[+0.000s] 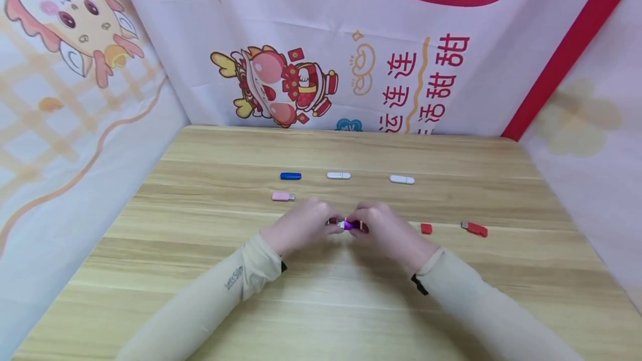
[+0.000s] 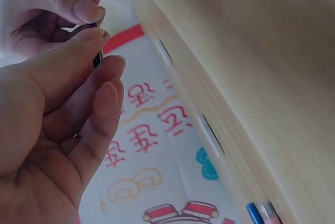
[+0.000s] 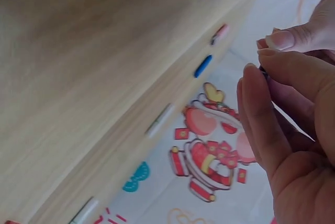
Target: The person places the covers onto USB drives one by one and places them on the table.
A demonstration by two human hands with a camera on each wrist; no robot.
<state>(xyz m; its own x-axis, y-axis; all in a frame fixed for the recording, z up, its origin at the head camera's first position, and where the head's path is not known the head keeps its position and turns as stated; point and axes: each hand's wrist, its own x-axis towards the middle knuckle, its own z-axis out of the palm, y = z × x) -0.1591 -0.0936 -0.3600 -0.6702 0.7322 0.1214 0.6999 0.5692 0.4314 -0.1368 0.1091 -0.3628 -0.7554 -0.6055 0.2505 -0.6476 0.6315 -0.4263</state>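
Observation:
Over the middle of the table, both hands meet at a small purple USB stick point(image 1: 348, 225). My left hand point(image 1: 307, 225) pinches its shiny, pale left end between thumb and fingertips. From the other side, my right hand point(image 1: 385, 231) pinches the purple end. Fingers cover most of the stick. In the left wrist view only a dark sliver of the USB stick point(image 2: 97, 59) shows between the fingertips. The right wrist view hides nearly all of it behind the fingers. Nearest the left hand lies a pink USB stick point(image 1: 283, 196) with its metal plug bare.
Behind the hands, a blue USB stick point(image 1: 291, 176) and two white ones point(image 1: 338, 175) lie in a row on the wooden table point(image 1: 225, 283). To the right are a small red cap point(image 1: 426, 229) and a red USB stick point(image 1: 476, 229). Printed cloth point(image 1: 301, 15) hangs behind.

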